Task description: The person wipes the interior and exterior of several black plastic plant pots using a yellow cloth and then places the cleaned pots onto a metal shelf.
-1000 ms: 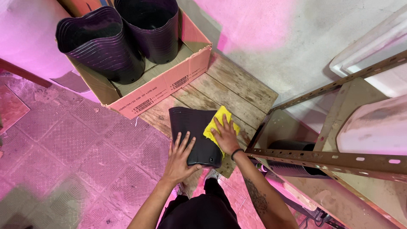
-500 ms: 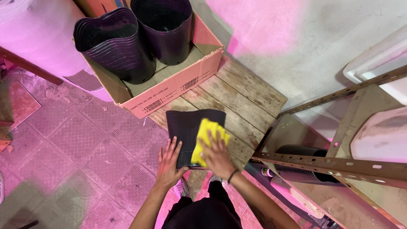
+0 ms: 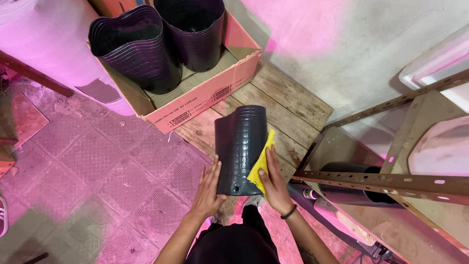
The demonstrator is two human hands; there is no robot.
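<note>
Head view: hands flat, left (image 3: 207, 188) on black pot (image 3: 240, 149), right (image 3: 274, 183) pressing yellow cloth (image 3: 261, 166); wooden pallet (image 3: 288, 105), tiled floor (image 3: 97, 161)

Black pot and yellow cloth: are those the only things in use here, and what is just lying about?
In use:
left hand steadying flattened black pot
right hand pressing yellow cloth

Lying about:
cardboard box
pot stacks
metal shelf
wooden pallet

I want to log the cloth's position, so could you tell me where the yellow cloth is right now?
In the head view, the yellow cloth sits just right of centre, pressed by the right hand against the right edge of the flattened black pot.
</note>
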